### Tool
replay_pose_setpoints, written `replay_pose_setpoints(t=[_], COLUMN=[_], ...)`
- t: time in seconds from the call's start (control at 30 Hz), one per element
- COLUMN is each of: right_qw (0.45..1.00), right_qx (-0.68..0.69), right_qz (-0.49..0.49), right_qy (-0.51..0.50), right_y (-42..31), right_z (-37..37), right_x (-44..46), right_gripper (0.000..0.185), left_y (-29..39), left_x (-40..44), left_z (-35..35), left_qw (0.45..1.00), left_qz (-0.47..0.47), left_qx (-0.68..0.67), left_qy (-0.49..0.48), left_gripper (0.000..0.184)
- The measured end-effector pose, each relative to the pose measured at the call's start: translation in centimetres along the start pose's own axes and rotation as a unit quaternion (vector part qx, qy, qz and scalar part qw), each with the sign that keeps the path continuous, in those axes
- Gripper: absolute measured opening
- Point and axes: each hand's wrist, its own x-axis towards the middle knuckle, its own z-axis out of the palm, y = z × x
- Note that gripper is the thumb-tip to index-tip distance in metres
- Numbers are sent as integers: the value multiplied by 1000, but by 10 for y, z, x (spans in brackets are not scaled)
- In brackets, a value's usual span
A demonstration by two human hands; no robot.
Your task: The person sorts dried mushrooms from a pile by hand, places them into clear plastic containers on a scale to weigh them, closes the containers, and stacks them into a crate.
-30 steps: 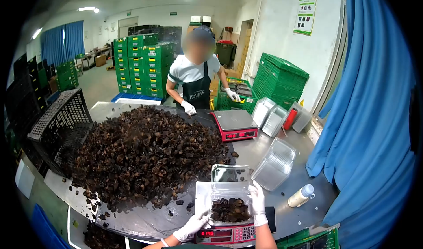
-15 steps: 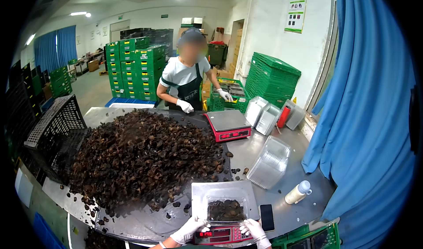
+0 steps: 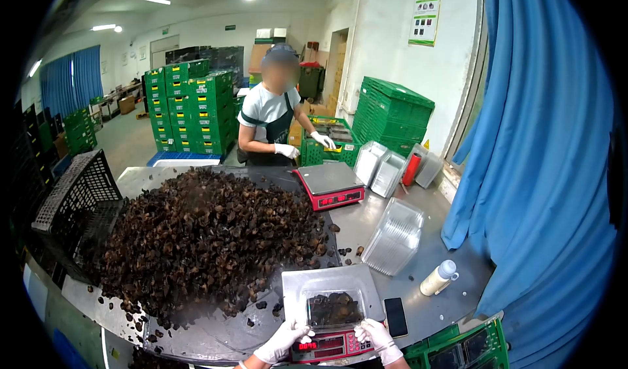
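Observation:
A clear plastic container (image 3: pixel 358 297) holding dark wood ear mushrooms (image 3: pixel 333 309) rests on the platform of the red kitchen-type weighing scale (image 3: pixel 327 344) in front of me. At its near left corner, my gloved left hand (image 3: pixel 286 341) has its fingers closed on the rim. Opposite, my gloved right hand (image 3: pixel 378 338) pinches the near right corner. Red digits glow on the scale's display, below and between my hands. A large heap of the same mushrooms (image 3: pixel 209 238) covers the table to the left.
Right of the scale lie a phone (image 3: pixel 396 317), a bottle (image 3: pixel 439 278) and stacked clear containers (image 3: pixel 394 237). Another red scale (image 3: pixel 329 184) stands farther back. A co-worker (image 3: pixel 269 117) is across the table by green crates (image 3: pixel 392 111). A black crate (image 3: pixel 78 205) tilts at left.
My view has shifted slightly. Both hands remain at the container's near corners, and the scale's lit digits look different. The co-worker's hands have moved slightly.

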Motion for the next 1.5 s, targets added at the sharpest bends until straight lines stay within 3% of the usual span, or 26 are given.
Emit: replay_pose_setpoints(t=[0.07, 0.13, 0.17, 0.2, 0.23, 0.27, 0.33, 0.37, 0.5, 0.53, 0.57, 0.6, 0.67, 0.77, 0.83, 0.93, 1.0, 1.03, 1.1, 1.13, 1.23, 1.27, 1.3, 1.33, 1.47, 1.5], right_qw=[998, 991, 987, 983, 979, 930, 883, 971, 870, 821, 848, 844, 850, 807, 808, 800, 924, 880, 901, 925, 982, 961, 922, 880, 769, 748], right_qx=[-49, -25, -46, -66, -166, -226, -314, -24, -273, -302, -289, -312, -235, -325, -350, -353, -92, -117, 168, 69, 13, 80, 129, 70, 120, 37], right_qz=[-21, -69, -81, -92, -66, -280, -343, -233, -394, -464, -422, -412, -443, -451, -432, -423, -362, -448, -399, -370, -188, -249, -313, -339, -249, -276], right_qy=[-44, -109, -127, -145, -101, -76, 61, 38, 116, 136, 137, 146, 161, 200, 197, 239, 79, 110, -26, 55, -13, 88, 186, 325, 576, 603], right_y=[-20, -38, -35, -30, -62, -73, -84, -67, -83, -91, -86, -85, -87, -87, -80, -63, -63, -62, -70, -49, -15, -26, -36, -27, -16, -10], right_z=[7, 12, 7, 2, 26, 45, 69, 69, 88, 94, 90, 87, 89, 79, 64, 45, 32, 36, 37, 35, 13, 11, 9, -8, -78, -98], right_x=[-14, -25, -22, -19, -36, -40, -46, -32, -34, -37, -32, -28, -30, -39, -35, -41, -47, -68, -89, -93, -103, -125, -147, -158, -262, -286], right_gripper=[27, 27, 26, 28, 45, 54, 51, 47, 55, 61, 65, 68, 42, 44, 65, 56, 44, 60, 105, 100, 84, 78, 73, 67, 44, 41], left_y=[15, 24, 35, 53, 60, 65, 70, 71, 106, 114, 127, 134, 129, 114, 107, 92, 78, 70, 53, 35, -15, -27, -27, -31, -40, -51], left_x=[-7, -17, -21, -29, -28, -27, -11, -11, -15, -14, -9, -8, -9, -2, 11, 9, 12, 7, -4, 0, 7, 13, 23, 10, -2, 5], left_z=[5, 6, 4, 17, 21, 23, 20, 19, 22, 27, 29, 32, 36, 37, 38, 50, 69, 85, 121, 132, 149, 148, 164, 179, 196, 185], left_qw=[1000, 982, 915, 883, 852, 817, 715, 739, 611, 625, 570, 566, 641, 685, 563, 658, 868, 918, 972, 972, 951, 942, 853, 837, 809, 781], left_qz=[26, 180, 197, 237, 277, 315, 461, 444, 548, 550, 610, 620, 557, 496, 645, 523, 306, 264, 117, 43, -139, -189, -221, -155, -364, -313], left_qx=[0, 65, 335, 380, 415, 448, 481, 454, 512, 496, 498, 495, 473, 472, 461, 510, 377, 294, 116, 126, 181, 199, 253, 236, 189, 228], left_qy=[-3, 6, 103, 137, 158, 179, 213, 223, 252, 248, 234, 225, 233, 250, 235, 184, 108, 2, -168, -192, -206, -192, -399, -469, -422, -490], left_gripper=[10, 9, 11, 15, 16, 18, 21, 20, 10, 9, 10, 7, 18, 22, 22, 13, 24, 29, 41, 41, 41, 41, 35, 32, 40, 38])
